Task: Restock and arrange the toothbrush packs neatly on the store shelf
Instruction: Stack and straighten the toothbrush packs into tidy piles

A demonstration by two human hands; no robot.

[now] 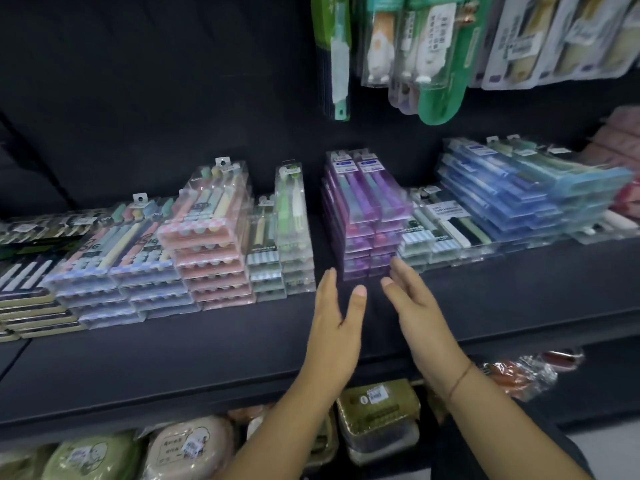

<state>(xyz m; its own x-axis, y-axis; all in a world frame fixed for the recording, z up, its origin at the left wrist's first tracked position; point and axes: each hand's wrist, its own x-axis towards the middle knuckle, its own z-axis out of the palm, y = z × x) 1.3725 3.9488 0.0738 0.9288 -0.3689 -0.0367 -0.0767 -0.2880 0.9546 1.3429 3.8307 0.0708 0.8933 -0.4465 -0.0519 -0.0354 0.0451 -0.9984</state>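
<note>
Dark shelf (173, 358) holds purple packs (367, 209), likely stiff, light, slick; flat, empty left hand (334, 327) and right hand (419, 313) should clasp their sides.

I take the purple stack (363, 216) of toothbrush packs as datum: two columns wide, packs lying flat on the shelf (173, 358). Left of it, across a gap, sits the clear green stack (280, 258). Further left are the pink stack (211, 261) and the pastel stacks (121, 275). Against its right side lie the low white-labelled packs (440, 233). Beyond them is the blue stack (502, 195), skewed.
</note>
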